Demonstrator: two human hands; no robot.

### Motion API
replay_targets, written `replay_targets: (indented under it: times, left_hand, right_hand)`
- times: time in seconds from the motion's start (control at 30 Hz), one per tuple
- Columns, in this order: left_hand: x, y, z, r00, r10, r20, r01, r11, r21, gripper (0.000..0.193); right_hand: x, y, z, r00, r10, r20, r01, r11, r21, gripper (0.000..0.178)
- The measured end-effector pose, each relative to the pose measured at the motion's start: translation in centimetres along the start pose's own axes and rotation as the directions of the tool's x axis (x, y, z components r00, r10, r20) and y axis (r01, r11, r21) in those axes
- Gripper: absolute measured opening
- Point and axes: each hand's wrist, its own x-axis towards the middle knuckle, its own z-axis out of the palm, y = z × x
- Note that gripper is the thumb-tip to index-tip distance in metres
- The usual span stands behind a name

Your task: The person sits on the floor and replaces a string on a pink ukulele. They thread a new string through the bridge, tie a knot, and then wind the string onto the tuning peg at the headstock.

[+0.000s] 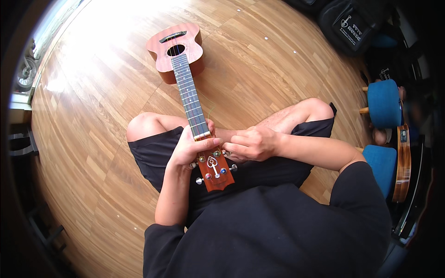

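A brown ukulele [197, 51] lies lengthwise in front of me, its body on the floor beyond my crossed legs and its headstock [214, 183] over my lap. My left hand [186, 147] is closed around the neck just by the nut, thumb lying across the top of the headstock. At the headstock's right side, my right hand [256, 143] is closed, fingertips pinched at the upper right tuning peg [224, 152]. Coloured posts dot the headstock face. A thin greenish string end [211, 111] curls up beside the fretboard [189, 92].
Blue round stools [384, 104] stand at the right, with another wooden stringed instrument [402, 167] on its side by them. A black instrument bag [354, 28] sits at the upper right. Dark furniture [23, 143] lines the left rim. Small white bits dot the wooden floor [92, 162].
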Motion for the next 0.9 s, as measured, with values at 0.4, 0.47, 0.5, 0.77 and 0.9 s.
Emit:
replay_targets:
  times: [0.4,0.47,0.5,0.77,0.9]
  left_hand:
    - [-0.2,0.1,-0.1,1.000,-0.015,-0.010,0.015,0.999,0.042,0.033]
    - [0.0,0.0,0.1,1.000,0.005,-0.003,-0.005,1.000,0.014,0.031]
    - [0.0,-0.2,-0.1,1.000,0.000,0.005,0.000,1.000,0.023,0.032]
    - [0.1,-0.5,0.0,1.000,-0.014,-0.009,0.014,0.995,0.095,0.032]
    - [-0.2,0.0,0.6,1.000,-0.008,-0.004,0.008,1.000,0.019,0.033]
  right_hand:
    - [1.0,-0.9,-0.2,0.950,0.305,0.072,-0.310,0.881,0.359,0.020]
    - [0.5,-0.2,-0.5,0.997,-0.077,-0.025,0.074,0.992,-0.106,0.020]
    - [0.4,-0.2,-0.3,0.996,-0.088,-0.035,0.084,0.991,-0.102,0.020]
    - [0.1,-0.8,1.0,0.986,0.157,-0.051,-0.136,0.946,0.294,0.020]
    - [0.4,-0.7,-0.2,0.999,-0.007,-0.039,0.009,0.999,0.039,0.020]
